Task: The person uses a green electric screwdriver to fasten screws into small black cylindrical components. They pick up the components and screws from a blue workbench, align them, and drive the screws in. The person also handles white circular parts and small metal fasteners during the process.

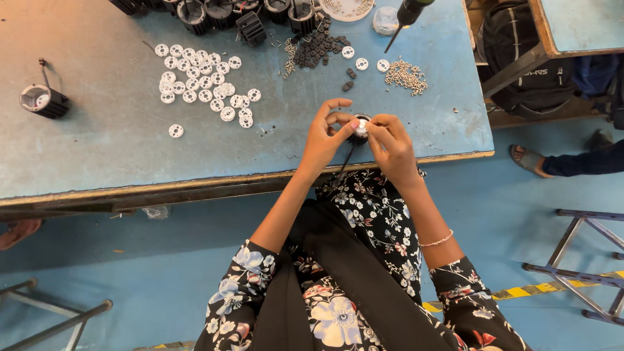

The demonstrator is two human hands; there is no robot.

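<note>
Counter [117, 143]: one, blue-topped with a worn wooden front edge; it carries every small part.
Black ribbed housings [221, 12]: a row along the far edge, about seven showing, some cut off by the frame.
Lone housing [43, 101]: one, black, with a wire, well apart at the far left.
White discs [205, 81]: roughly thirty in a loose cluster left of centre, one stray [175, 130] nearer the front edge, three more near the black blocks.
Small black blocks [318, 47]: one heap, too many and too small to count.
Screws [406, 75]: one pale pile to the right, uncountable.
Screwdriver [406, 16]: one, its tip pointing down over the counter.
Left hand [323, 136]: fingers narrow, thumb and forefinger curled onto the small black housing [359, 129].
Right hand [391, 144]: fingers pinched close on the same piece from its other side.
Housing position: between both sets of fingertips, just above the counter's front edge, a white disc on its top and a thin black wire [344, 162] hanging below.
</note>
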